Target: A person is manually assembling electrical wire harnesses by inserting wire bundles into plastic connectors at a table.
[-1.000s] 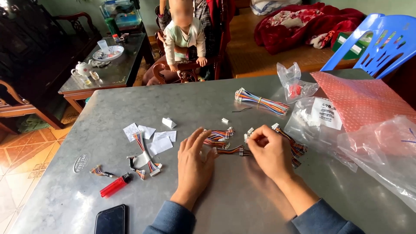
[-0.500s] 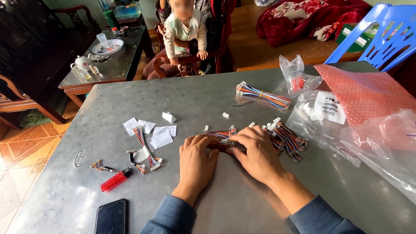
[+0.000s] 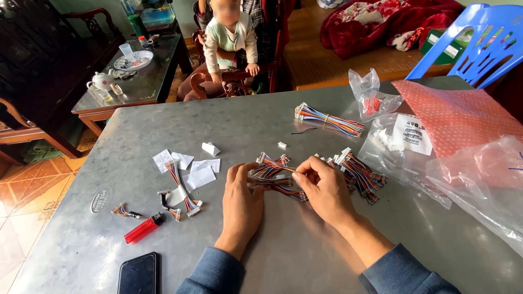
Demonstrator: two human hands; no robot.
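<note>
Both hands closer together than before, left hand (image 3: 242, 201), right hand (image 3: 325, 190), pinching wire bundle (image 3: 274, 175).

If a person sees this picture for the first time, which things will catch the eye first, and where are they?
In the middle of the grey table, the left hand and the right hand hold a small bunch of multicoloured wires between them. A red lighter lies near the front left, beside a black phone. At the far right sits a red dotted bag, with a blue plastic chair behind it.
</note>
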